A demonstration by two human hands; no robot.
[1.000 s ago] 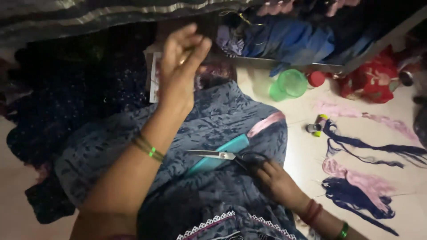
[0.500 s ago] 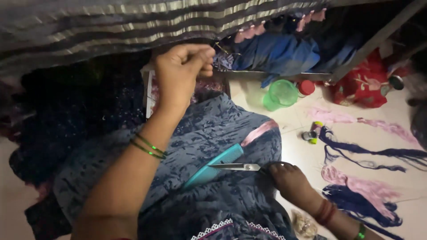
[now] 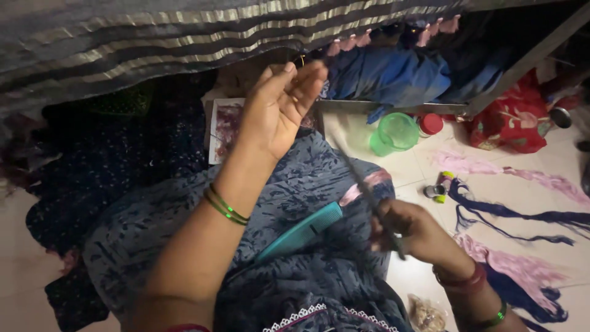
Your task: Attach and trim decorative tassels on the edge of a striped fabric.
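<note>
Right hand (image 3: 410, 230) has a closed grip around the black handles of the scissors (image 3: 369, 197), whose blades are blurred and point up toward the left hand (image 3: 279, 107). That left hand is raised with the palm open and the fingers spread; whether a thin thread lies between its fingertips, I cannot tell.

I think the main risk is that the blade tips come close to the open left palm and could prick it. The scissors could also catch the blue printed fabric (image 3: 289, 184) on the lap just below them and cut it. The teal comb (image 3: 301, 232), just left of the scissors, lies on a sloped fold and may slide off.

The fabric looks soft and wrinkled, with a white lace edge. The comb is hard plastic, long and flat. Right of the scissors, on the smooth pale floor (image 3: 424, 166), lie pink and navy thread bundles (image 3: 522, 264), fluffy and loose. A green translucent plastic container (image 3: 396, 131) stands beyond the scissors, round in shape.
</note>
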